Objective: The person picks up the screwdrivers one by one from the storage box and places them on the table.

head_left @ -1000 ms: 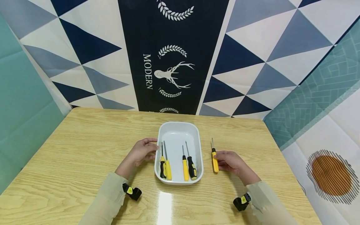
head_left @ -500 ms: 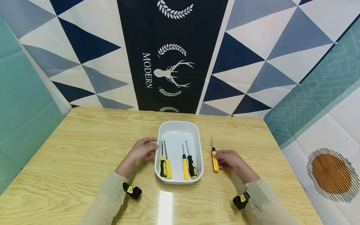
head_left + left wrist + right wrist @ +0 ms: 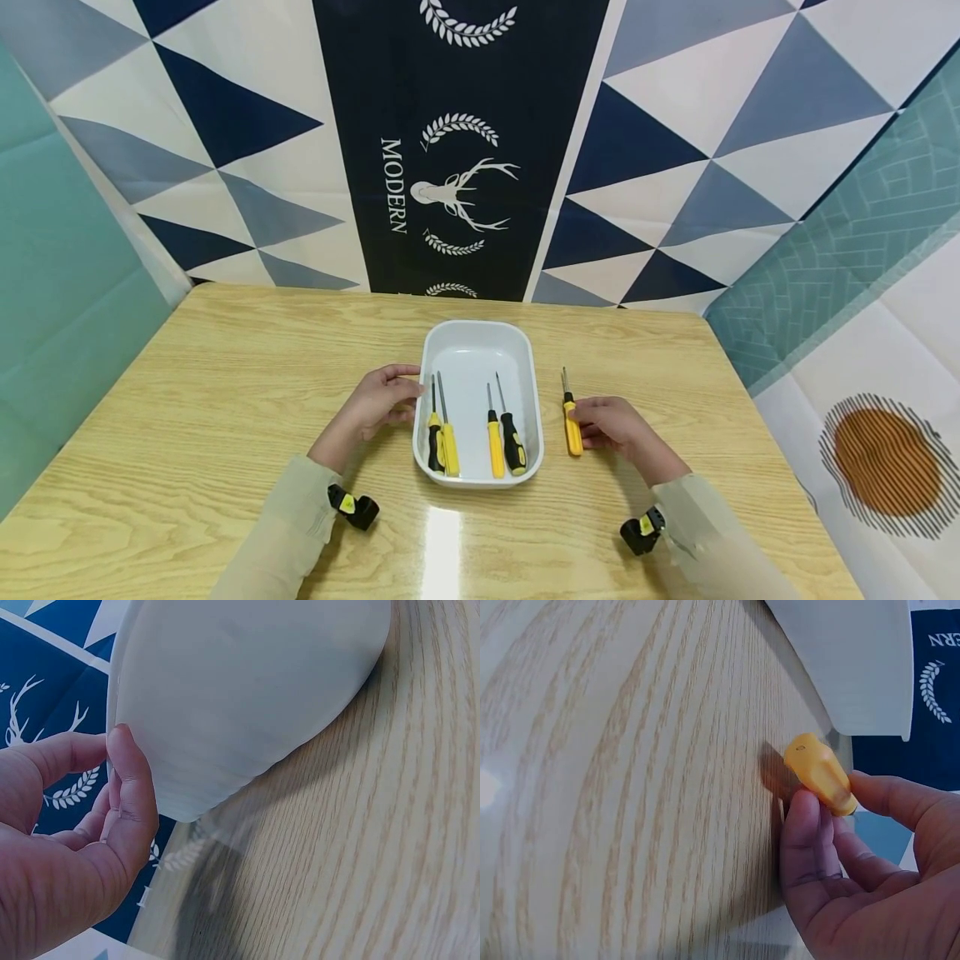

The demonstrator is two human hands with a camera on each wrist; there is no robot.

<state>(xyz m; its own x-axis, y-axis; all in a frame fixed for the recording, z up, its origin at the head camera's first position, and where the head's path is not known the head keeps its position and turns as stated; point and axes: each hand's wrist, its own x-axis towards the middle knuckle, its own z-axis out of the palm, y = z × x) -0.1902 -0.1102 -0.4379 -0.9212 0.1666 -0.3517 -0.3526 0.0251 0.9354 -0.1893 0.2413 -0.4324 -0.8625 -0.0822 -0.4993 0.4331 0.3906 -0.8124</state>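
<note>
At the table's centre sits a white plastic tray (image 3: 476, 337), its long side pointing away from me. My left hand (image 3: 382, 404) holds its left rim, thumb and fingertips meeting at the edge in the left wrist view. Inside lie several screwdrivers: a black-and-yellow one (image 3: 435, 446) and a yellow one (image 3: 450, 450) at the left, an orange-yellow one (image 3: 496, 450) and a black one (image 3: 513, 446) at the right. Just right of the tray, my right hand (image 3: 611, 423) pinches the orange-yellow handle of another screwdriver (image 3: 817, 769), its shaft pointing away from me.
The wooden table (image 3: 262, 367) stretches out on both sides of the tray. Behind its far edge stands a patterned wall covering (image 3: 450, 167) with triangles and a deer head. A camera is strapped to each wrist.
</note>
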